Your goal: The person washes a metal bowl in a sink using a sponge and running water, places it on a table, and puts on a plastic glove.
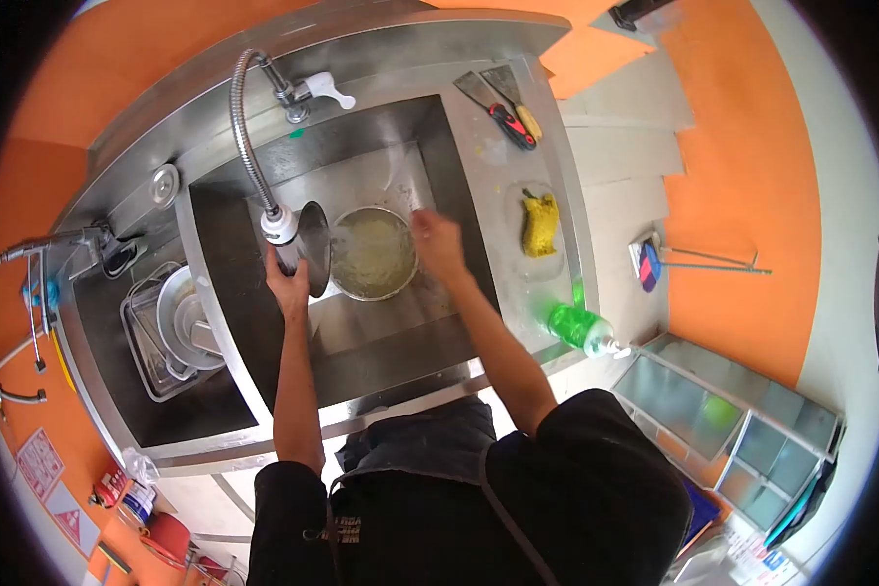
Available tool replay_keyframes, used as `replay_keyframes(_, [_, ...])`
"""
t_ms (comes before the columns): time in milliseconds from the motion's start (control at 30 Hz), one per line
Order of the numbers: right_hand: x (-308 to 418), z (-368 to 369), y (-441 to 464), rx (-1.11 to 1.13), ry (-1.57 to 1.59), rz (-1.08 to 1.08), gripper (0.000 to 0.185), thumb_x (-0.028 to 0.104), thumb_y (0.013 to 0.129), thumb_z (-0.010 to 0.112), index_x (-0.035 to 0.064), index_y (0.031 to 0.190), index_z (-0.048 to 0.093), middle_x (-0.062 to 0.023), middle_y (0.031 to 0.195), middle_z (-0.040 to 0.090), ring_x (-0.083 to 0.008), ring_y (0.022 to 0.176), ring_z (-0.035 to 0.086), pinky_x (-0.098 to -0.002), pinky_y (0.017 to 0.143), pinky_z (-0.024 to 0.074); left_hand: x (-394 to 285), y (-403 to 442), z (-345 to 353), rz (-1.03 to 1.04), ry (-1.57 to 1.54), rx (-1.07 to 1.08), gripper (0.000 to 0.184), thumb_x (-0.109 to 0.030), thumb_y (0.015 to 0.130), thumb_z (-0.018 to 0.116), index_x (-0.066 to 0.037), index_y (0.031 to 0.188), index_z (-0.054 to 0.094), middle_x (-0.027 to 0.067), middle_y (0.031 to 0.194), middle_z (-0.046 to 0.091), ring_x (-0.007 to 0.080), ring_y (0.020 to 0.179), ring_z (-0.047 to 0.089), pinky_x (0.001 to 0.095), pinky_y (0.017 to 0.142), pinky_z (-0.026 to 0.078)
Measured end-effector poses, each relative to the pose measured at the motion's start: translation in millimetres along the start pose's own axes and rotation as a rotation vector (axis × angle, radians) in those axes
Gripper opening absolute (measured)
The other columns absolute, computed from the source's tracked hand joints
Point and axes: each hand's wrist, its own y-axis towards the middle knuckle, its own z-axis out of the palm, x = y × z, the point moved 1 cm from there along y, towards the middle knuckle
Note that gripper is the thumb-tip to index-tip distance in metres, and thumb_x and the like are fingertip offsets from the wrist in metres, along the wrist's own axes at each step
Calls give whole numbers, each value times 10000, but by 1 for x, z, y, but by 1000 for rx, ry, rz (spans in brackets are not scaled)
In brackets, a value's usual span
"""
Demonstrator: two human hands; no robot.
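My left hand [288, 283] grips a dark round metal vessel [316, 239], which is tilted nearly edge-on to me beneath the white spray head [277, 225] of the tap. Whether it is a pan or a bowl I cannot make out. Beside it, a round metal pot [373, 256] of cloudy, yellowish liquid sits on the floor of the sink [347, 337]. My right hand [438, 242] is close to the pot's right rim, slightly blurred, with its fingers curled in. Anything inside those fingers is hidden.
Right of the sink, the steel counter [483, 176] holds two scrapers [508, 117], a yellow sponge [540, 225] on a clear tray and a green liquid bottle [578, 327]. The left basin contains a metal pot [178, 317] and a rack [146, 337]. A flexible tap hose [241, 117] arches over the sink.
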Motion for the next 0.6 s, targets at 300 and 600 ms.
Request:
replay_keyframes(300, [-81,-120,-15,-528,-784,180,395,163,784,588,40,1151,510,-205,1135,502,-380,1035,479,-433,870,390,9,22,19,175,-72,-96,497,-21,659,588,48,1137,474,200,1008,571,320,953,560,362,863,411])
replay_keyframes(600, [-55,-137,-21,-237,769,599,271,170,850,542,26,1080,521,-58,737,588,-98,502,486,-227,450,385,-4,17,-23,231,36,-211,459,83,694,467,53,1151,438,239,1169,473,371,1111,462,397,970,339])
